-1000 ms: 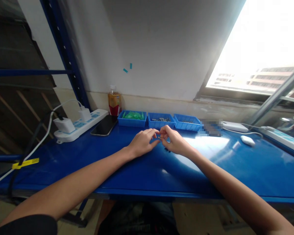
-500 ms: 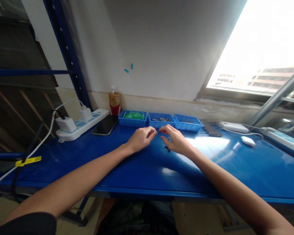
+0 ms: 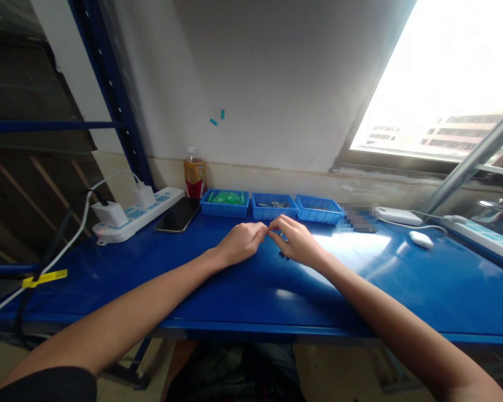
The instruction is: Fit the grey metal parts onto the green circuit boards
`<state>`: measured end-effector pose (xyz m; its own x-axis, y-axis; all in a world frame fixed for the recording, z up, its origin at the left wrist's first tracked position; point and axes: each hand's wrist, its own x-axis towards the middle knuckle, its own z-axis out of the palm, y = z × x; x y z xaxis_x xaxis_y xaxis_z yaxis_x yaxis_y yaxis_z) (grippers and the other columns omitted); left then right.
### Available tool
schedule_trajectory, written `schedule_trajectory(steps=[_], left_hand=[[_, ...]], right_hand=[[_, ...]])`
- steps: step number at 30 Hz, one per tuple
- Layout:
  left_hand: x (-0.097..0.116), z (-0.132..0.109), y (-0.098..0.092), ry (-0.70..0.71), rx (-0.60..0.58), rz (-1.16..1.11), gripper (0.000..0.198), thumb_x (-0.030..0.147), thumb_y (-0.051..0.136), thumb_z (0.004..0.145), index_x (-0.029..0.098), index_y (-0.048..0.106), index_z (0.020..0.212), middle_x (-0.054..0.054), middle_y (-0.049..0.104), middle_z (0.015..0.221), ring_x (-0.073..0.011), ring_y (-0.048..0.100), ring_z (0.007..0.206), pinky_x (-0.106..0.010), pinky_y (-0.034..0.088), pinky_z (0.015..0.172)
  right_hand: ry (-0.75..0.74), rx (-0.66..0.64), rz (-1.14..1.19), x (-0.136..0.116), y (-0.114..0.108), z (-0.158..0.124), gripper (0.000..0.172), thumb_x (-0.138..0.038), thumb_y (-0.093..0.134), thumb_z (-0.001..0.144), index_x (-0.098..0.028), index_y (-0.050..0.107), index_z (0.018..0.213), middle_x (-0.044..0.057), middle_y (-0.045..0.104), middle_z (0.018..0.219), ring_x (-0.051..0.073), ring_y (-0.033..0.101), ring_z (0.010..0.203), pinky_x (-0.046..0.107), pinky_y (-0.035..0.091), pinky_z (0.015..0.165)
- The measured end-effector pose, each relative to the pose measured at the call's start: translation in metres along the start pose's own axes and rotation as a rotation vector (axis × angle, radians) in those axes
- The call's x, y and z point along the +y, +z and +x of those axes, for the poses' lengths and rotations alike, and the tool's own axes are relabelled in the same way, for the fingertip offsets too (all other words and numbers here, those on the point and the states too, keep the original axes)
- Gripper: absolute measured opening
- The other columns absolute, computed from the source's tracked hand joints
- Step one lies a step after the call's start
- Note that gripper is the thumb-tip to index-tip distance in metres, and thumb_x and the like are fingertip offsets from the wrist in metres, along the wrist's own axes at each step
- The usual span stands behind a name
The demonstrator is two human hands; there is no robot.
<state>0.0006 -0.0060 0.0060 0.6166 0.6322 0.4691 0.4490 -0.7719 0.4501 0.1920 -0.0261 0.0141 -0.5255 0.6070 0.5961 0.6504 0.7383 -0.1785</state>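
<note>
My left hand (image 3: 240, 243) and my right hand (image 3: 295, 240) rest on the blue table (image 3: 235, 290), their fingertips pinched together and touching in front of the middle tray. Something tiny sits between the fingertips, too small to name. Behind the hands stand three small blue trays: the left tray (image 3: 226, 204) holds green pieces, the middle tray (image 3: 275, 206) holds small metal parts, and the right tray (image 3: 318, 209) holds a few small parts.
A black phone (image 3: 177, 215) lies left of the trays beside a white power strip (image 3: 136, 216) with chargers plugged in. A drink bottle (image 3: 194, 173) stands at the wall. A white mouse (image 3: 420, 239) and white box (image 3: 398, 215) lie to the right.
Half a second ago the fingertips were slightly apart with a small metal piece showing at the left fingers; now both hands have closed together, fingertips touching.
</note>
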Motion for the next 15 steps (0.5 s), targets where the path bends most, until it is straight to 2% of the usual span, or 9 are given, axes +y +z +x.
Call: schedule_trajectory(steps=[3,5,9,13,15], left_hand=[[0.001,-0.001,0.001,-0.007,0.053,-0.010,0.024,0.033,0.041,0.094,0.019,0.056,0.107,-0.003,0.065,0.087,-0.0163,0.061,0.079,-0.025,0.045,0.071],[0.002,-0.001,0.002,-0.001,0.091,-0.002,0.029,0.032,0.051,0.089,0.020,0.052,0.115,-0.003,0.065,0.092,-0.0160,0.061,0.079,-0.025,0.046,0.071],[0.002,-0.001,0.003,0.008,0.144,0.038,0.019,0.032,0.051,0.089,0.020,0.057,0.103,-0.003,0.064,0.089,-0.0159,0.060,0.078,-0.026,0.046,0.073],[0.001,0.000,0.002,-0.032,0.168,0.042,0.021,0.032,0.044,0.092,0.018,0.059,0.098,-0.005,0.066,0.088,-0.0176,0.062,0.081,-0.027,0.046,0.074],[0.001,0.000,0.001,-0.045,0.169,0.027,0.022,0.031,0.041,0.094,0.018,0.059,0.095,-0.005,0.066,0.090,-0.0180,0.062,0.083,-0.027,0.045,0.074]], right_hand=[[0.077,0.048,0.034,0.002,0.005,-0.001,0.010,-0.025,0.046,0.091,-0.020,0.054,0.086,0.005,0.059,0.082,0.017,0.056,0.077,0.028,0.044,0.070],[0.112,0.064,0.063,0.003,0.009,-0.001,0.016,-0.025,0.044,0.092,-0.019,0.052,0.080,0.003,0.057,0.076,0.015,0.055,0.071,0.026,0.043,0.065],[0.156,0.060,0.105,0.002,0.013,-0.001,0.020,-0.027,0.044,0.093,-0.019,0.053,0.076,0.002,0.058,0.071,0.014,0.055,0.066,0.025,0.041,0.062],[0.161,0.064,0.054,-0.001,0.011,-0.001,0.011,-0.028,0.049,0.090,-0.020,0.055,0.094,0.003,0.062,0.082,0.016,0.059,0.075,0.027,0.044,0.068],[0.132,0.064,0.007,-0.002,0.008,-0.002,0.018,-0.029,0.053,0.088,-0.020,0.053,0.104,0.005,0.062,0.088,0.017,0.059,0.079,0.028,0.045,0.071]])
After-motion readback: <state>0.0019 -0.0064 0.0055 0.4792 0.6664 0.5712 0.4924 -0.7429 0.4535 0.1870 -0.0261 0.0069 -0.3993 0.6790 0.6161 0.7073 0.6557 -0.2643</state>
